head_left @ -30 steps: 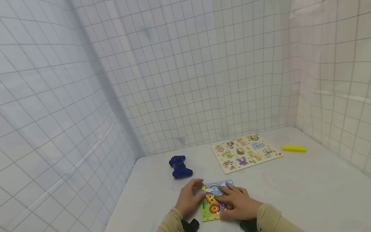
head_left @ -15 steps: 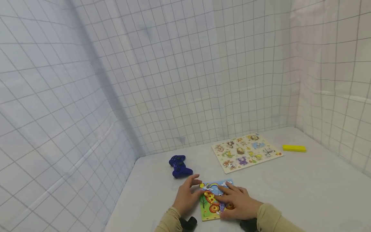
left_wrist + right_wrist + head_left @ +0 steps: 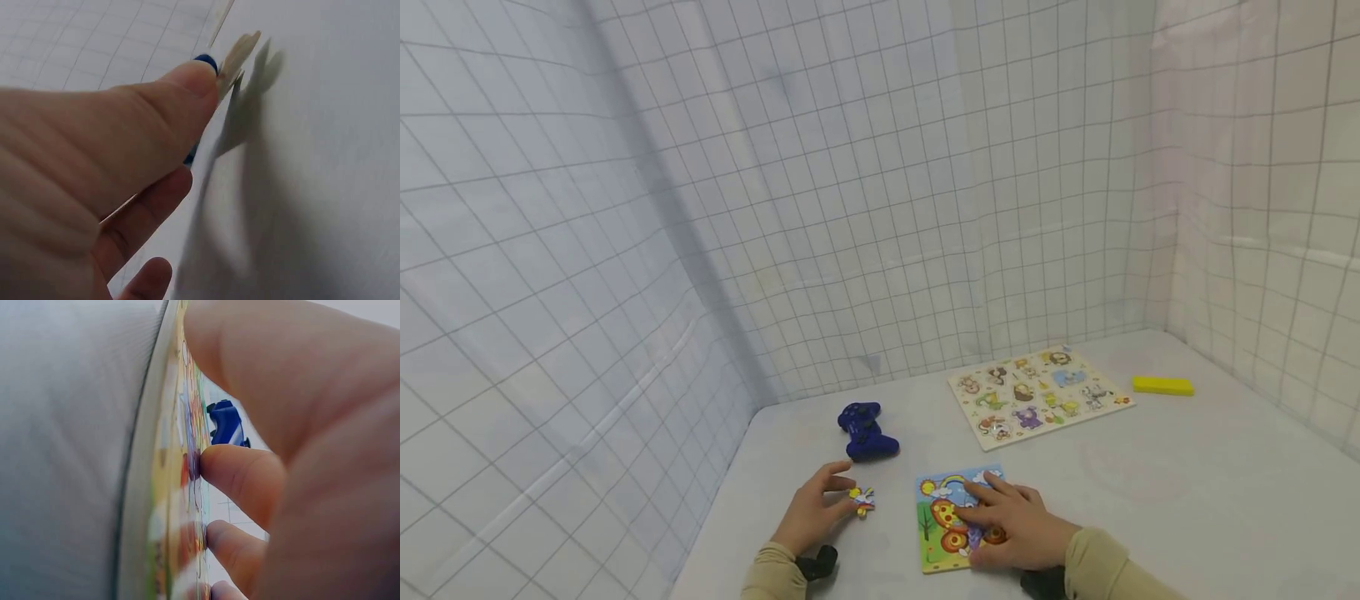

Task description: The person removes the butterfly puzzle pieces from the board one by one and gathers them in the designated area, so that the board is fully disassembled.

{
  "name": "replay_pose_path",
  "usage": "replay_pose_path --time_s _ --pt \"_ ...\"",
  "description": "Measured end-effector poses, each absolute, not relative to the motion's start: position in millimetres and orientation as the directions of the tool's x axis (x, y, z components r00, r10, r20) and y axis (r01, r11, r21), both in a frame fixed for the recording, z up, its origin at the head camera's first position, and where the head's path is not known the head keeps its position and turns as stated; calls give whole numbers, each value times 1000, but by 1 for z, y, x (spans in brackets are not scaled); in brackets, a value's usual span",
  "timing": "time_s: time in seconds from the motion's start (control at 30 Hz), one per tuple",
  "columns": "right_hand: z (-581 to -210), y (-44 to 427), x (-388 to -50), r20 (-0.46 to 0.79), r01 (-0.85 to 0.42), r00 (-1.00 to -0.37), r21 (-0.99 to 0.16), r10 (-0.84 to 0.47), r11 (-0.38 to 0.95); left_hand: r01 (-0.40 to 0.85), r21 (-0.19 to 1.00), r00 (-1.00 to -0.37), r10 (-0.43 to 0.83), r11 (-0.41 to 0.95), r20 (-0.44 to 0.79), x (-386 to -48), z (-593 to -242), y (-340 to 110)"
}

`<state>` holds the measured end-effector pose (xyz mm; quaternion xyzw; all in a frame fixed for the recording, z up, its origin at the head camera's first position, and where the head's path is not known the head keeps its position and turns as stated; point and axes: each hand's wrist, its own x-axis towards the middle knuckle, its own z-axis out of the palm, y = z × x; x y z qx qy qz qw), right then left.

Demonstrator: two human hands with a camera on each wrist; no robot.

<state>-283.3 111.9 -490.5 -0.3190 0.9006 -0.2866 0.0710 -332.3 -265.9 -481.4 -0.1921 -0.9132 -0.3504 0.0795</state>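
Observation:
In the head view my left hand [image 3: 812, 508] pinches a small jigsaw piece [image 3: 863, 500] with a sun and rainbow print, left of the puzzle board. Close up in the left wrist view, the wooden edge of the jigsaw piece [image 3: 236, 57] stands out past the thumb, just above its shadow on the white surface. My right hand [image 3: 1018, 521] rests on the colourful butterfly puzzle board [image 3: 934, 542] with its fingers spread. Its fingertips press the board's face in the right wrist view; the palm hides the board's right part in the head view.
A blue game controller [image 3: 867, 433] lies beyond the left hand. Farther back is a cream animal puzzle board [image 3: 1007, 407], with a yellow block [image 3: 1162, 386] to its right. Grid-patterned white curtains [image 3: 880, 208] close in the table's back and sides.
My left hand has lifted the jigsaw piece from the puzzle board's upper left corner and carried it left. The right hand stays in place on the board.

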Motion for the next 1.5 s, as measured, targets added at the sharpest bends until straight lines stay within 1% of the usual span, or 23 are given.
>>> replay_pose_path --time_s 0.17,0.37,0.63,0.77,0.83,0.93,1.0,1.07,1.17,1.27,1.33,1.37,1.5 --pt "-489 112 -283 52 -531 -789 -559 -612 637 422 577 -906 322 699 273 -336 -485 -281" --pt "-489 113 -283 49 -525 -790 -568 -611 634 440 517 -898 360 734 254 -337 -486 -282" --pt "-485 114 -281 53 -536 -775 -583 -630 610 427 536 -903 368 728 221 -334 -483 -282" --pt "-482 114 -281 50 -537 -771 -587 -635 606 413 540 -911 330 733 248 -331 -477 -278" --pt "-482 114 -281 50 -532 -774 -592 -631 605 417 554 -908 304 720 289 -328 -473 -266" --pt "-484 113 -282 49 -524 -779 -599 -626 605 454 578 -890 311 678 334 -323 -465 -229" --pt "-486 114 -283 48 -518 -783 -600 -620 609 488 605 -872 364 629 326 -319 -460 -196" --pt "-487 115 -283 46 -514 -787 -601 -615 612 493 622 -866 414 608 282 -317 -458 -166" --pt "-489 118 -284 60 -517 -788 -605 -613 605 472 604 -874 429 643 226 -317 -462 -134" --pt "-490 120 -284 114 -526 -787 -636 -606 565 427 559 -903 359 710 234 -318 -472 -122" --pt "-492 119 -285 166 -514 -806 -673 -569 532 409 548 -912 316 730 260 -320 -480 -122" --pt "-493 117 -285 194 -498 -824 -694 -532 519 407 551 -913 303 728 274 -320 -484 -124" --pt "-497 109 -284 273 -379 -922 -778 -274 501 403 579 -914 278 709 295 -323 -493 -129"
